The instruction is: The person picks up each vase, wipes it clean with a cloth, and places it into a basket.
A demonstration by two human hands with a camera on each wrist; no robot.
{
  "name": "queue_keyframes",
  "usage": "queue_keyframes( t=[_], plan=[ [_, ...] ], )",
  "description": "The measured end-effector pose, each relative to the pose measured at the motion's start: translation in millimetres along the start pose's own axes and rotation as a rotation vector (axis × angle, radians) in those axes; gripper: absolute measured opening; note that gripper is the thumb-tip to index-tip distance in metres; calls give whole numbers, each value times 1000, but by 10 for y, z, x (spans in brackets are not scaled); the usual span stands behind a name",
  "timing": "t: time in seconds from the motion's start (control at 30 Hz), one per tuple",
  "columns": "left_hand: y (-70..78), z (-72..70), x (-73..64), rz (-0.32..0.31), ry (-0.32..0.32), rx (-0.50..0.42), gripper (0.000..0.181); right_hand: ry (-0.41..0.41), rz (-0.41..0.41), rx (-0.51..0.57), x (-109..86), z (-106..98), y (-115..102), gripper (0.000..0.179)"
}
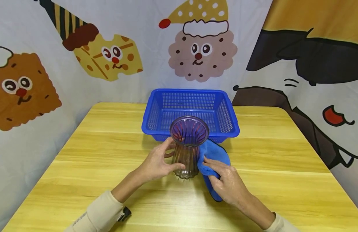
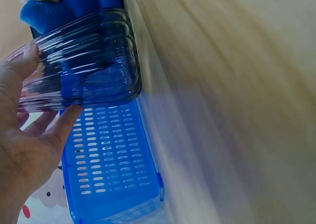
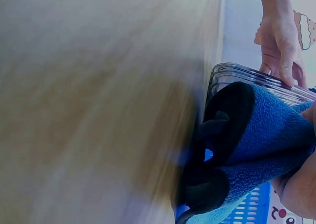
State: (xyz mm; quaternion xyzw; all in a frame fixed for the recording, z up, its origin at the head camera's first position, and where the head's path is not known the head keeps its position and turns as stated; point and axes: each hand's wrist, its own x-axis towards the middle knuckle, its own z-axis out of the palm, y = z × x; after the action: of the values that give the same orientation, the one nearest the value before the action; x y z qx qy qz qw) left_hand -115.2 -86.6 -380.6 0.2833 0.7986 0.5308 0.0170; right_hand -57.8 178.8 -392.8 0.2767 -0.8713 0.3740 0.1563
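Left hand [image 1: 157, 162] and right hand [image 1: 229, 182] flank a ribbed glass vase [image 1: 186, 159]: the left holds it between thumb and curled fingers, the right pinches a blue cloth [image 1: 217, 154] at its right side. The vase is roughly upright, flared rim up, base at the table [image 1: 109, 154]; whether it touches I cannot tell. Just behind stands a blue basket [image 1: 157, 132].

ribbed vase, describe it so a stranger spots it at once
On the yellow wooden table, find the blue basket. On its near side, between the left hand and the blue cloth, is the ribbed vase. Unlike its blue neighbours, it is see-through, purple-tinted at the flared rim and clearer toward the base.
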Motion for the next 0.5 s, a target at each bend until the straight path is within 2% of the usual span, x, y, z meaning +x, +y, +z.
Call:
queue_keyframes(
  t=[0.3,0.5],
  plan=[
    [3,-11,5,1,-5,8,87,-20,1,-21,3,-2,12,41],
    [8,-20,1,-5,-7,1,88,-66,9,-67,4,-16,13,38]
  ],
)
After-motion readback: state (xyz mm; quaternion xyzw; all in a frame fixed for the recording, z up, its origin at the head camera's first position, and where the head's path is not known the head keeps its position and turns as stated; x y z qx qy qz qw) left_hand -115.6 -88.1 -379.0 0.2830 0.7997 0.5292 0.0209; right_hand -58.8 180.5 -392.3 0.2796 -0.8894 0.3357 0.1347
